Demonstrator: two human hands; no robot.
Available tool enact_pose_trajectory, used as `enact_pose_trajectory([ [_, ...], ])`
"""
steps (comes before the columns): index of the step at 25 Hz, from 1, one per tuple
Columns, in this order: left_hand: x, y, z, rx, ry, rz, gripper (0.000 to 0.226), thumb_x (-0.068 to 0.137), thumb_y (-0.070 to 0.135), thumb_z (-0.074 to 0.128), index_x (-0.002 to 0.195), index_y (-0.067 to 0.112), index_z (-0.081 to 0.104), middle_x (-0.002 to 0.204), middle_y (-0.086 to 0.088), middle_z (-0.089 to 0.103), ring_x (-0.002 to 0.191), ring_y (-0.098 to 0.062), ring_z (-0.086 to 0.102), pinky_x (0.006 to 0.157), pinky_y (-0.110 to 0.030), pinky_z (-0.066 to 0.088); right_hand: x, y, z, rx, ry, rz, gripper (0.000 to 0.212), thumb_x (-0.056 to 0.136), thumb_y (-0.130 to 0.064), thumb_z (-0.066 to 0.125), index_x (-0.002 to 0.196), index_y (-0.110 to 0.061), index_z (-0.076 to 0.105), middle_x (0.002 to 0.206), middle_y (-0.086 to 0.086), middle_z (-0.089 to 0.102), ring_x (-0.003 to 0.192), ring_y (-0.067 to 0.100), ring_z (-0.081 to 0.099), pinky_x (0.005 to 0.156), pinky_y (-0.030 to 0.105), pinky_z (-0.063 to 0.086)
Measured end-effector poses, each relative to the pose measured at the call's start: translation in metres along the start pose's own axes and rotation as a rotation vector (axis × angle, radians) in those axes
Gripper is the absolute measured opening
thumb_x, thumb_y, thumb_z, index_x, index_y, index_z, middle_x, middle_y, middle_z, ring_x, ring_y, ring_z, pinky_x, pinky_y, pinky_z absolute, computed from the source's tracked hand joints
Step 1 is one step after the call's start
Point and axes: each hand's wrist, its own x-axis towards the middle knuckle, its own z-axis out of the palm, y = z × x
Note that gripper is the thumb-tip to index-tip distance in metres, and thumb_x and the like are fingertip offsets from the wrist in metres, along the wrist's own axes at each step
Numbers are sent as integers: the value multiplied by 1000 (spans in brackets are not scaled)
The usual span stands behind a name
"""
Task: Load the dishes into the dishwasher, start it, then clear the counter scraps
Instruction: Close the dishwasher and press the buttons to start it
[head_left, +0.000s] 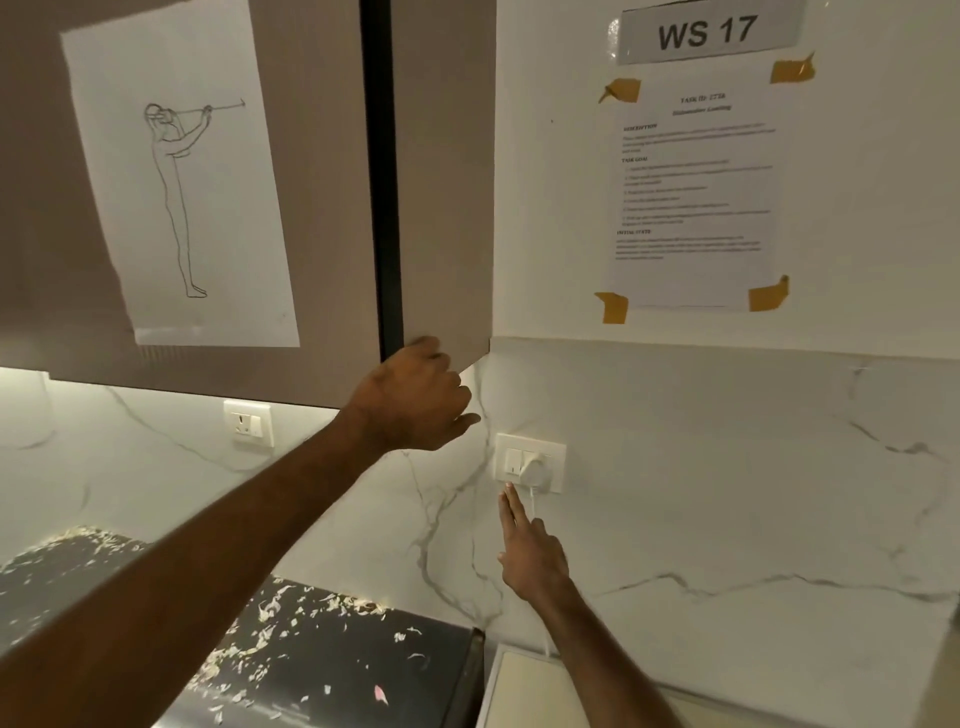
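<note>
My left hand (418, 397) grips the bottom corner of the brown upper cabinet door (441, 208), fingers curled round its lower edge. My right hand (527, 551) reaches up the marble wall with two fingers held straight, their tips just below the white switch and socket plate (530, 461), which has a white plug in it. A white cord (535, 506) hangs down from the plug behind my fingers. The dark counter (332, 670) at the lower left is strewn with pale vegetable scraps (291, 613). No dishes or dishwasher are in sight.
A second socket (248, 423) sits on the wall to the left under the cabinets. A line drawing (182, 197) is taped to the left cabinet door. A task sheet (696, 192) and a "WS 17" sign (706, 31) hang on the white wall. A cream surface (524, 691) lies below the socket.
</note>
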Motion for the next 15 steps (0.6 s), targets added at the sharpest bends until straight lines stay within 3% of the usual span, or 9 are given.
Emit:
enact_pose_trajectory([
  [10, 1, 3, 13, -29, 95, 19, 69, 104, 50, 15, 82, 11, 68, 74, -6, 71, 69, -19, 62, 104, -42, 32, 47, -7, 33, -37, 21, 152, 95, 93, -14, 59, 157, -16, -11, 162, 1, -29, 106, 22, 54, 82, 30, 53],
  [15, 2, 3, 11, -33, 111, 13, 65, 105, 47, 19, 80, 12, 68, 72, -4, 70, 66, -17, 58, 107, -42, 32, 39, -17, 42, -12, -51, 169, 92, 92, -20, 61, 158, -14, -3, 165, 4, -17, 117, 25, 54, 86, 32, 53],
])
